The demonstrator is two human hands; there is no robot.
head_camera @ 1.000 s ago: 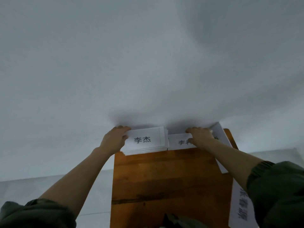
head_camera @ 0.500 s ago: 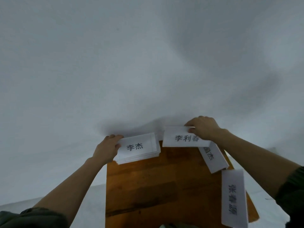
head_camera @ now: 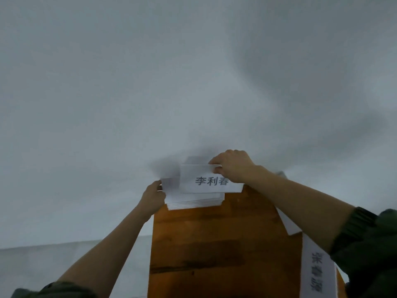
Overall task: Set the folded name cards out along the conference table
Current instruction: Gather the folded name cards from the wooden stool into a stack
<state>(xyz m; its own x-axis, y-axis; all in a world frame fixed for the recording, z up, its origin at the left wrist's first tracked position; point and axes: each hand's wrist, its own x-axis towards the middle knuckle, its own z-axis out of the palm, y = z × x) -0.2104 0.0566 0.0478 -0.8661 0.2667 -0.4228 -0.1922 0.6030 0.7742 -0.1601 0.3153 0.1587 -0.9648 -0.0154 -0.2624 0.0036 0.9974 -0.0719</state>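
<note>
My left hand point(head_camera: 153, 196) grips the left edge of a stack of white folded name cards point(head_camera: 193, 201) at the far end of a narrow wooden table point(head_camera: 214, 244). My right hand point(head_camera: 233, 166) pinches the top right corner of a single name card point(head_camera: 206, 179) printed with three black characters. That card is held over the stack and covers most of its top. Two more name cards lie along the table's right edge: one point(head_camera: 289, 222) partly hidden under my right forearm, another point(head_camera: 318, 272) nearer to me with vertical black characters.
A plain pale grey wall point(head_camera: 193, 82) fills the view beyond the table's far end. Pale floor point(head_camera: 64, 261) shows to the left of the table. My dark green sleeves sit at the bottom corners.
My right hand has carried the single card to the left, from beside the stack to over it. The earlier visible top card of the stack is now covered.
</note>
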